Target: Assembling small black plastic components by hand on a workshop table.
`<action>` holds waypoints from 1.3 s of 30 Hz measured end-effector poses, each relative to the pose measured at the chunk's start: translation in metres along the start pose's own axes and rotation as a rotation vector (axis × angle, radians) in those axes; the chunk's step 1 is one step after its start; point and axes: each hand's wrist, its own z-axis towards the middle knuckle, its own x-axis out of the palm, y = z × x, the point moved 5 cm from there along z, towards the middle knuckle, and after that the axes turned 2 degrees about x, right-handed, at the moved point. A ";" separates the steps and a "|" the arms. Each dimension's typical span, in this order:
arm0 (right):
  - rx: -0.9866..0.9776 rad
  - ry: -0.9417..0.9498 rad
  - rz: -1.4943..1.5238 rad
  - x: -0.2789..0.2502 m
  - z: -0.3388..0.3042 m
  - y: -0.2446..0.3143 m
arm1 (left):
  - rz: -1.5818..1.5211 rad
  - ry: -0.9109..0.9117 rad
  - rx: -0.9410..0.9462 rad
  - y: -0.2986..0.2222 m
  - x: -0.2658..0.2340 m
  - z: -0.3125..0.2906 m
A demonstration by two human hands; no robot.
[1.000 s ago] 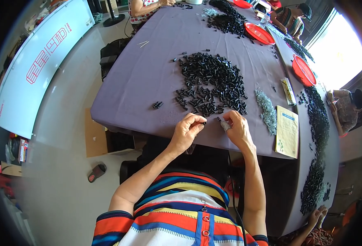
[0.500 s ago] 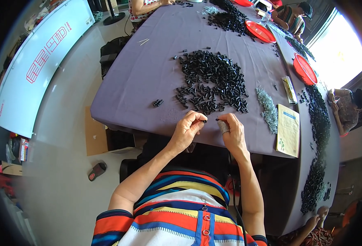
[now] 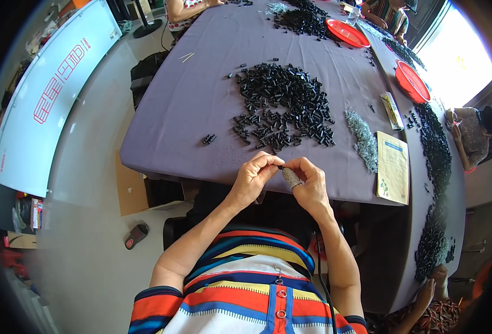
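Note:
Just over the near table edge, my left hand [image 3: 254,175] pinches a small black cylindrical part [image 3: 281,167] at its fingertips. My right hand [image 3: 311,186] is closed against the same spot, its fingertips meeting the left ones; whether it holds a second small piece is hidden. A grey textured cover [image 3: 291,177] wraps the right thumb. Beyond both hands spreads a large pile of short black cylindrical parts [image 3: 285,100]. Several more black parts [image 3: 209,139] lie together to the left.
Right of the pile are small clear pieces [image 3: 361,140], a tan packet [image 3: 392,167] and a narrow box [image 3: 392,111]. Red trays [image 3: 413,81] and more black parts [image 3: 432,161] lie farther off. Other people [image 3: 471,136] sit around the table [image 3: 168,122]. A slipper [image 3: 136,236] rests on the floor.
My right hand has moved left, closing the gap to my left hand; the fingertips now meet at the black part. The view has shifted slightly.

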 end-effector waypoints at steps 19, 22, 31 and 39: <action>0.168 0.025 0.337 0.007 -0.002 -0.020 | -0.690 -0.213 -0.255 0.027 0.010 -0.010; 0.150 0.013 0.353 0.009 -0.003 -0.018 | -0.686 -0.226 -0.274 0.031 0.009 -0.011; 0.113 -0.024 0.321 0.012 -0.004 -0.026 | -0.606 -0.248 -0.255 0.028 0.010 -0.011; 0.185 -0.001 0.500 0.014 -0.001 -0.030 | -0.720 -0.264 -0.256 0.029 0.011 -0.012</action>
